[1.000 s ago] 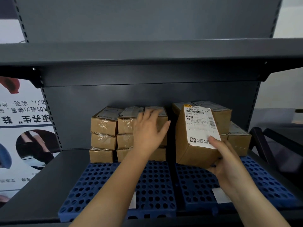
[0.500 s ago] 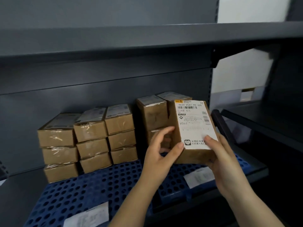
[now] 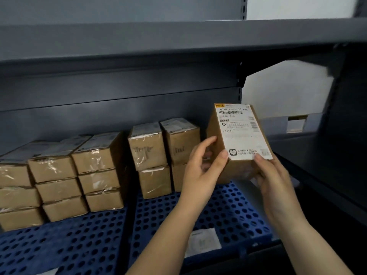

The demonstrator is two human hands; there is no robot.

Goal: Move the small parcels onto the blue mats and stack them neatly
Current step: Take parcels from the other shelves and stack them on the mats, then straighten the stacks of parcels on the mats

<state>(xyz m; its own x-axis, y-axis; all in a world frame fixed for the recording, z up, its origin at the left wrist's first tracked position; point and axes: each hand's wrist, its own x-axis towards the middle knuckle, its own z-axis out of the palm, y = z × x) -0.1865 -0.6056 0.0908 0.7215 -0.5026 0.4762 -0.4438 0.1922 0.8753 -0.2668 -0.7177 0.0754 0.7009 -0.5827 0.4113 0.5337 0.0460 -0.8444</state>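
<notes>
- Above the right blue mat (image 3: 228, 211), a labelled parcel (image 3: 236, 143) is held tilted by both grips: left hand (image 3: 200, 171) on its left edge, right hand (image 3: 274, 181) underneath.
- Step judged: placement, beside the two-high stacks (image 3: 162, 157).
- Next: parcel to be levelled and lowered flush.

On the white shipping label (image 3: 242, 132) of the parcel (image 3: 236, 141) that my two hands hold, I read "602H V561-00 625" above a barcode, and a larger "V561" lower down. I cannot make out its Chinese lines or the labels on the stacked parcels (image 3: 99, 167).
</notes>
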